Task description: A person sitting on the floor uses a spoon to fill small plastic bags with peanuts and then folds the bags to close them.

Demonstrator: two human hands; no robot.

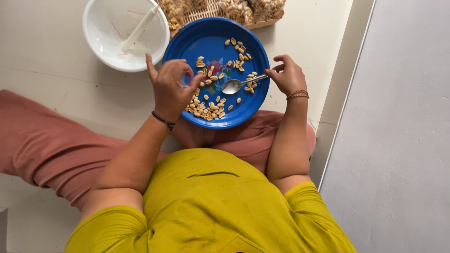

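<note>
A round blue plate (192, 44) with a flower print in its middle lies on the floor before my crossed legs. Several peeled peanut halves (208, 108) are scattered over it. My right hand (288, 75) holds a metal spoon (236, 85) by its handle at the plate's right rim, the bowl resting among the nuts. My left hand (169, 86) hovers over the plate's left side with fingertips pinched together, seemingly on a small nut, though what sits between them is hidden.
A white plastic bowl (101, 49) with a white stick-like utensil (139, 27) stands left of the plate. Behind the plate lies a woven tray (201, 11) with bagged peanuts (243, 8). A grey wall or panel (398, 126) rises on the right.
</note>
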